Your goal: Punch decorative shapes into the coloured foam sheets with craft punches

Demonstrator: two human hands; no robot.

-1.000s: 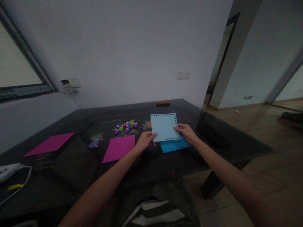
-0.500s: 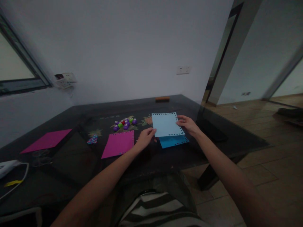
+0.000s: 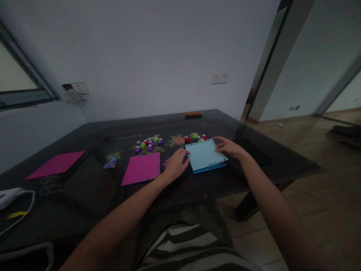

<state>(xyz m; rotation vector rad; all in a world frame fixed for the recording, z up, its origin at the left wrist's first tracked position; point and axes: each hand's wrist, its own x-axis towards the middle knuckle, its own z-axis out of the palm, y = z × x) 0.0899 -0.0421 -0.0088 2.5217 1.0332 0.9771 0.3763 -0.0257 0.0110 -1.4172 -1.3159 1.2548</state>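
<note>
A light blue sheet (image 3: pixel 205 155) with holes along its edges lies over a darker blue sheet (image 3: pixel 210 168), whose lower edge shows beneath it. My left hand (image 3: pixel 177 163) rests at the sheet's left edge, fingers bent against it. At the upper right edge my right hand (image 3: pixel 227 146) has thumb and fingers on the light blue sheet. To the left lies a magenta sheet (image 3: pixel 142 168) with holes on its upper and right edges. Small red and green pieces with eye-like tops (image 3: pixel 196 137) sit just behind the blue sheets.
Several purple, green and red pieces (image 3: pixel 149 143) stand behind the magenta sheet. Further left are another magenta sheet (image 3: pixel 56 165), a small colourful bundle (image 3: pixel 110 163) and a white device (image 3: pixel 9 197) with a cable. A brown object (image 3: pixel 193 114) lies at the back edge.
The light blue sheet has come down onto the darker blue one and turned slightly. My hands have shifted with it, and the red and green pieces behind it now show.
</note>
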